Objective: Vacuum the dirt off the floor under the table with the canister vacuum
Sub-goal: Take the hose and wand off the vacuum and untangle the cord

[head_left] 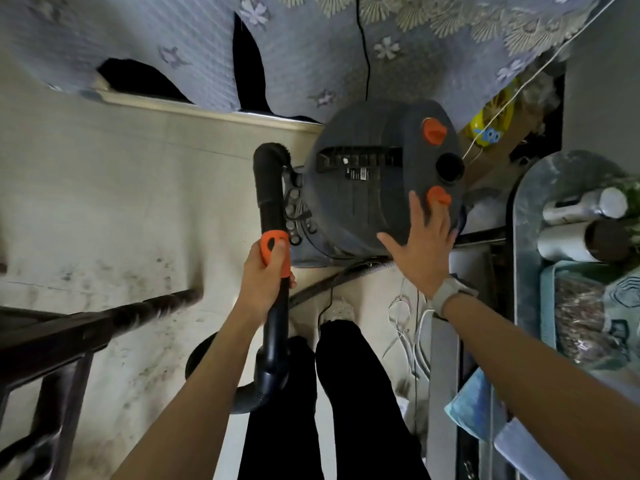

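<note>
The canister vacuum (377, 181) is seen from above, standing on the pale floor (104, 202) just in front of the table, whose blue floral tablecloth (311, 46) hangs over the upper part of the view. The left hand (265, 282) is wrapped firmly round the black wand (275, 317) just below its orange collar (275, 249) — fingers curled, thumb on top — presumably so the tube can be steered once suction starts. The right hand (424, 244) is spread flat, fingers straight and apart, against the canister's top edge; its fingertips lie at the lower orange knob (439, 195), which is judged to be a switch or latch, though whether it is being pressed cannot be told. A second orange knob (434, 131) and a round dark port (450, 168) sit further along the lid. The ribbed hose (343, 278) runs across the floor behind the wand, and a black power cord (363, 46) rises over the cloth. Dark smudges of dirt (121, 275) are visible on the floor to the left, beside a dark wooden chair (69, 334). The step is judged preparatory — no cleaning under the table is evident yet.
</note>
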Demonstrator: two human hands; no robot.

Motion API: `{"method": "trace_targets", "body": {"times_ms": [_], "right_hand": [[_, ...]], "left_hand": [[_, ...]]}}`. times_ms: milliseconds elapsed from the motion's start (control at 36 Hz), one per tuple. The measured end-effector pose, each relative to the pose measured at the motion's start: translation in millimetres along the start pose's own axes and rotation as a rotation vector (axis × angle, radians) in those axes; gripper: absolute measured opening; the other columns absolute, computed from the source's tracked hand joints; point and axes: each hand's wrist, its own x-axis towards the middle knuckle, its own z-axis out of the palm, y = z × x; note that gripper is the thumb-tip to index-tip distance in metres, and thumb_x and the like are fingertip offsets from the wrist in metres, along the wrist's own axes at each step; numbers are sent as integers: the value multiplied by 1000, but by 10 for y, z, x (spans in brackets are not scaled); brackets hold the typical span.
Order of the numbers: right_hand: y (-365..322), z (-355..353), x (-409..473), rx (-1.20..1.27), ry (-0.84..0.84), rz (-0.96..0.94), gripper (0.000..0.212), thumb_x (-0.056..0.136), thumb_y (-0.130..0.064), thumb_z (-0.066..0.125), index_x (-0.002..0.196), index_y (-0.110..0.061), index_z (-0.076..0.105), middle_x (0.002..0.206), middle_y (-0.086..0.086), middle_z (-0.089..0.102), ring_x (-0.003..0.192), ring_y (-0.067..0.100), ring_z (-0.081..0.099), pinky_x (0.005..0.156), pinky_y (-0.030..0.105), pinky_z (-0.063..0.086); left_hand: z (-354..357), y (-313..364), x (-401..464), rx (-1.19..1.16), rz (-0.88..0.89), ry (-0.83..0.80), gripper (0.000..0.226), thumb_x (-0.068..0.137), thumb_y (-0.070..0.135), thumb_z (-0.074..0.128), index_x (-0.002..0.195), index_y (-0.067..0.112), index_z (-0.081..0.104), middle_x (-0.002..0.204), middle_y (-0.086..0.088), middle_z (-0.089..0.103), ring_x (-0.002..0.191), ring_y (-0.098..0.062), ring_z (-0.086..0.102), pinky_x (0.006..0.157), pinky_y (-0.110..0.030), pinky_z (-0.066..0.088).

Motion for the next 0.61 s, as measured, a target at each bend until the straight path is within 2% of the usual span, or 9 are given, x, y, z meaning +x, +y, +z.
{"method": "trace_targets", "body": {"times_ms": [83, 194, 278, 333, 389, 444, 500, 556, 611], "right_hand": [[66, 95, 198, 48, -119, 193, 99, 80, -63, 60, 153, -28, 3, 159, 16, -8, 144, 43, 2, 108, 69, 16], [94, 180, 315, -15, -114, 165, 91, 86, -54, 58, 153, -26, 3, 156, 24, -15, 142, 48, 4, 110, 62, 20], [219, 90, 371, -107, -122, 73, 80, 91, -54, 50, 153, -25, 10, 157, 23, -2, 139, 47, 16, 108, 61, 26], [318, -17, 433, -213, -36, -20, 71, 92, -61, 39, 150, -22, 27, 151, 23, 26, 131, 46, 34, 100, 61, 33], [358, -112, 563, -260, 70, -92, 69, 88, -62, 34, 140, -17, 44, 135, 22, 49, 119, 45, 47, 88, 59, 41], [328, -182, 751, -268, 133, -198, 65, 87, -57, 38, 135, -14, 50, 131, 21, 53, 115, 44, 52, 84, 56, 44], [248, -211, 960, -294, 148, -382, 62, 88, -52, 41, 133, -11, 51, 134, 18, 53, 121, 39, 51, 91, 58, 42], [136, -203, 1182, -311, 85, -563, 64, 89, -51, 40, 136, -9, 49, 138, 15, 52, 129, 34, 47, 102, 62, 32], [-1, -189, 1369, -327, -27, -654, 65, 92, -49, 43, 141, -7, 42, 138, 14, 52, 135, 32, 41, 109, 62, 20]], "left_hand": [[127, 0, 22, -105, -53, 61, 9, 98, 26, 47, 100, 17, 48, 76, -7, 48, 52, -17, 49, 57, -33, 50], [257, -47, 56, -152, -95, 92, 10, 98, 29, 47, 99, 19, 48, 71, -6, 48, 49, -17, 51, 59, -35, 50], [338, -71, 77, -124, -80, 87, 9, 99, 28, 46, 99, 19, 48, 72, -6, 47, 47, -14, 51, 61, -37, 49], [392, -71, 94, -60, -47, 93, 10, 99, 26, 46, 102, 17, 48, 71, -5, 48, 45, -13, 52, 61, -38, 50], [444, -49, 124, -11, -19, 93, 15, 98, 26, 47, 108, 14, 48, 69, -4, 49, 47, -16, 52, 60, -37, 50], [499, -6, 155, 19, 1, 81, 18, 98, 27, 48, 109, 13, 48, 69, -5, 49, 49, -19, 51, 58, -36, 49], [550, 49, 183, 46, 16, 71, 20, 98, 27, 47, 111, 12, 48, 70, -7, 50, 52, -19, 51, 58, -37, 50], [590, 110, 208, 63, 28, 71, 19, 99, 27, 46, 112, 13, 47, 74, -8, 51, 54, -20, 52, 59, -38, 52], [618, 160, 235, 75, 43, 82, 20, 99, 26, 46, 113, 12, 47, 74, -9, 52, 56, -22, 52, 62, -41, 53]]}}
